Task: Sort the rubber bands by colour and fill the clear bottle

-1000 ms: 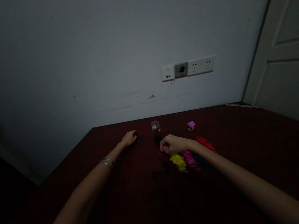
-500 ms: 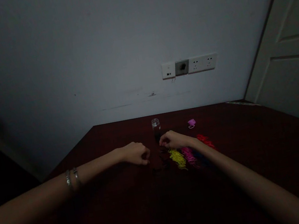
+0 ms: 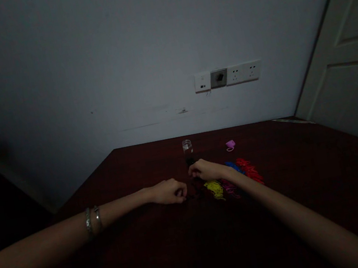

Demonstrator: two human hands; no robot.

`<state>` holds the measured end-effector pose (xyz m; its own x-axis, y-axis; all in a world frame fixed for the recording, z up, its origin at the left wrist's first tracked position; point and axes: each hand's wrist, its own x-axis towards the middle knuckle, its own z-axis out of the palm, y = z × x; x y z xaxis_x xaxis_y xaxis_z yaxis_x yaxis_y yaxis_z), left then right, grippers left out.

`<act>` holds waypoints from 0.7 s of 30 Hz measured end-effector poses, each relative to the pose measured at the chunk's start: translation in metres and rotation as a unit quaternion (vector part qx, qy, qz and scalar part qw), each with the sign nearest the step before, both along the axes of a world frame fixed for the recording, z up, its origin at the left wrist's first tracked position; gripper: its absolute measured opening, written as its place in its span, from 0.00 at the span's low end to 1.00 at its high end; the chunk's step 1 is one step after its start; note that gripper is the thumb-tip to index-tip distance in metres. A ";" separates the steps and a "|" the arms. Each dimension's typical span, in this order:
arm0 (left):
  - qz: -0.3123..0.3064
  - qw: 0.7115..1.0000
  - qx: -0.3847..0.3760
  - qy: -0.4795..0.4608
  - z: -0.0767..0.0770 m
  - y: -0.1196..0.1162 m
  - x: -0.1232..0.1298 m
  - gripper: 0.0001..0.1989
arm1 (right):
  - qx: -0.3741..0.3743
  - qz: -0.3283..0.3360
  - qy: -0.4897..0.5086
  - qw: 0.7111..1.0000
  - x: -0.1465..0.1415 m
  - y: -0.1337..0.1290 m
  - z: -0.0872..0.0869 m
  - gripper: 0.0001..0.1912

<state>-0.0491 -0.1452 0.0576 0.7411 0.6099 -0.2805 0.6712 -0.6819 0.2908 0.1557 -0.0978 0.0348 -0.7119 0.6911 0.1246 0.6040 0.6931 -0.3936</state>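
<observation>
My left hand point(image 3: 171, 191) rests low over the dark table with its fingers curled together; whatever they hold, if anything, cannot be made out. My right hand point(image 3: 204, 170) is pinched closed just in front of a small clear glass jar point(image 3: 187, 147), which stands upright and has something dark in its lower part. Between the hands lie faint dark strands point(image 3: 196, 190), hard to see against the wood. Beside my right hand and under its wrist are small piles of yellow strands point(image 3: 215, 190), magenta strands point(image 3: 231, 189), blue strands point(image 3: 234, 167) and red strands point(image 3: 249, 171).
A small pink object with a pale loop point(image 3: 230, 144) lies toward the back of the dark red table point(image 3: 142, 242). Behind it rises a pale wall with a row of sockets point(image 3: 227, 76). A white panelled door point(image 3: 355, 70) stands at the right.
My left hand has moved slightly right and down, closer to the dark strands, its fingers more tightly curled. My right hand has shifted a little left, and more of the blue pile shows.
</observation>
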 end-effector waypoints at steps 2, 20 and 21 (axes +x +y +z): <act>0.001 1.000 0.001 -0.008 -0.002 -0.001 0.001 0.08 | -0.015 0.006 0.002 1.000 -0.002 -0.003 0.002 0.18; 0.066 0.987 0.124 -0.079 -0.019 -0.006 0.006 0.06 | -0.223 0.074 0.093 0.968 0.007 0.000 0.018 0.23; 0.067 0.985 0.130 -0.087 -0.020 -0.006 0.009 0.06 | -0.223 0.067 0.109 0.966 0.011 0.002 0.021 0.22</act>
